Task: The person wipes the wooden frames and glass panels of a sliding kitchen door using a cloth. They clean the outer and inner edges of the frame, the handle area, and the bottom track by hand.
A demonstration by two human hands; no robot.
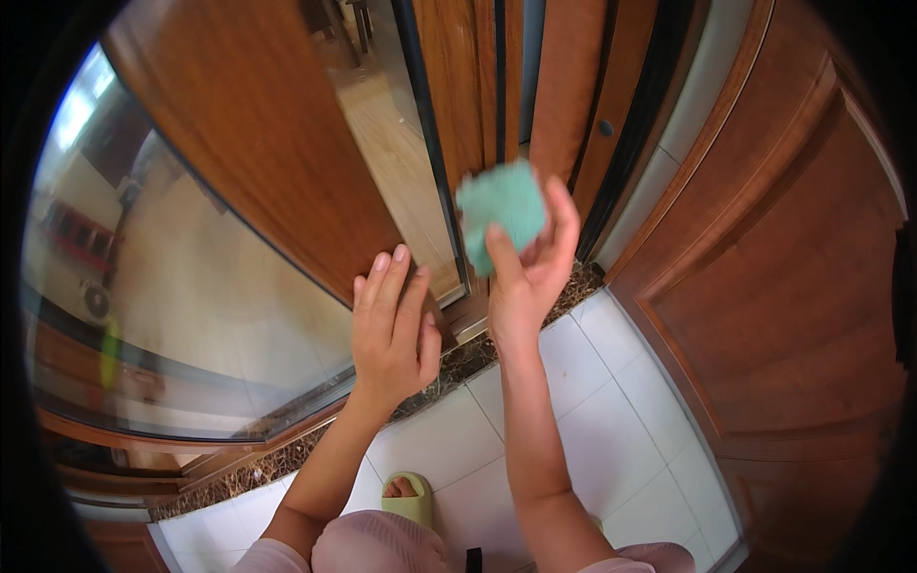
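Observation:
A folded light green cloth [505, 208] is gripped in my right hand [526, 279], with the thumb across its near face and the fingers behind. The cloth is slightly blurred and appears in front of the wooden door frame [451, 86]; I cannot tell whether it touches the wood. My left hand [394, 322] rests flat on the wooden stile of a glazed sliding door [286, 143], fingers pointing up and holding nothing. Left of that stile is a large glass pane [215, 308] with a room showing in it.
A brown panelled wooden door [781, 308] stands at the right. Below the sliding door runs a dark marble threshold [473, 362], bordering white floor tiles [580, 401]. A green slipper [412, 498] is on my foot near the threshold. A round fitting [606, 128] is set in the right-hand wooden frame.

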